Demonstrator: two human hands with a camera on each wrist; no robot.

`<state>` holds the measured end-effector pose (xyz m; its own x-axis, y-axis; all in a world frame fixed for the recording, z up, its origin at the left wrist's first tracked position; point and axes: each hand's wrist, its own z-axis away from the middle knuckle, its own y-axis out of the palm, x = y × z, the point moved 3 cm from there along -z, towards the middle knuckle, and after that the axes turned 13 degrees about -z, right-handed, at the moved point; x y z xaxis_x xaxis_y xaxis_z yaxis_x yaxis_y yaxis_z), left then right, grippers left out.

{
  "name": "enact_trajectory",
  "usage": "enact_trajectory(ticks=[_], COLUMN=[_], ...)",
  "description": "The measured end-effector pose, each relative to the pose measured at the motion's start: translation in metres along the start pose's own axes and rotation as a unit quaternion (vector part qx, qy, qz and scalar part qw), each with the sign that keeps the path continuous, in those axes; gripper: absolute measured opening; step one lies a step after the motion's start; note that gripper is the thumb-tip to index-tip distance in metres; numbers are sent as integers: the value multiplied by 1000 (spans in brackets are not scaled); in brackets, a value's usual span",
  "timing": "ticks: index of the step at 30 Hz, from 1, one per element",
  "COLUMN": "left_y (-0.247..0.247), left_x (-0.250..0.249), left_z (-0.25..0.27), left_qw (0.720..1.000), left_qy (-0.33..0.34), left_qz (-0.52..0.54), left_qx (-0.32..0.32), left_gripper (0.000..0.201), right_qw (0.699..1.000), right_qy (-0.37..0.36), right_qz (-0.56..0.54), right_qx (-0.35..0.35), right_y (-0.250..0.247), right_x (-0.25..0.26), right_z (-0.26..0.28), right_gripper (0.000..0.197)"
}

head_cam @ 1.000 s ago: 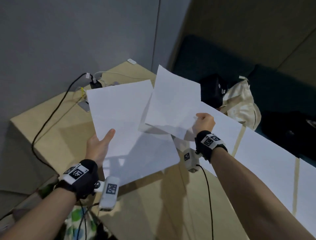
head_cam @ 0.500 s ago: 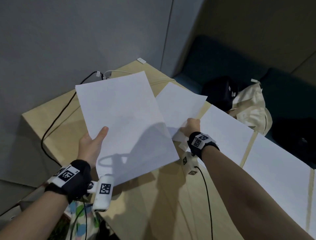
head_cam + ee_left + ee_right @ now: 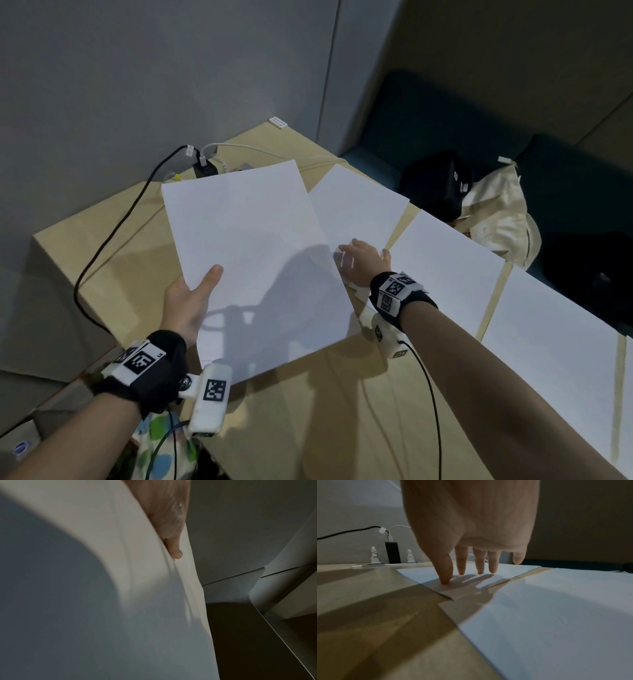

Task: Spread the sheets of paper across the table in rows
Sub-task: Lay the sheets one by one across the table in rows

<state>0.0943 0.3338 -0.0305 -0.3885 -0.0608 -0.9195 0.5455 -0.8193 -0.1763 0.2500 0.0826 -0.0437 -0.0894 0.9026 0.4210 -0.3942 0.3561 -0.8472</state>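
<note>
**A:** What had just changed?

**B:** A second earlier your right hand (image 3: 364, 262) held one sheet up in the air by its near edge. At this moment that newest sheet (image 3: 358, 205) lay flat on the table (image 3: 113, 240), and your fingers (image 3: 461, 561) were spread straight, their tips pressing on its near corner. It sat angled, at the far left end of the row, its edge just beside the next sheet (image 3: 442, 263).

**A:** And my left hand?

**B:** Your left hand (image 3: 186, 305) gripped the remaining stack (image 3: 253, 253) above the table, thumb on top, fingers hidden beneath. The left wrist view showed several layered edges, so more than one sheet was left; the exact number could not be told.

**A:** How many were down?

**B:** Three sheets were clearly laid in one row along the table's right side, and a sliver of a fourth showed at the frame's edge. Beyond the paper stood one black charger (image 3: 205, 168) and one black cable (image 3: 113, 233).

**A:** So where did that leave things?

**B:** Probably with the first row reaching its end; the angled sheet likely needed straightening.
</note>
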Motion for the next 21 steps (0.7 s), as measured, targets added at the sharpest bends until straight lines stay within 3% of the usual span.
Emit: enact_trajectory(ticks=[21], left_y=[2], left_x=[10], left_z=[6], left_qw=[1000], left_qy=[16], left_qz=[-5], left_qx=[19], left_gripper=[35], right_qw=[998], right_qy=[43], right_qz=[-48], right_qx=[-23], right_y=[11], right_x=[12], right_z=[1], right_gripper=[44])
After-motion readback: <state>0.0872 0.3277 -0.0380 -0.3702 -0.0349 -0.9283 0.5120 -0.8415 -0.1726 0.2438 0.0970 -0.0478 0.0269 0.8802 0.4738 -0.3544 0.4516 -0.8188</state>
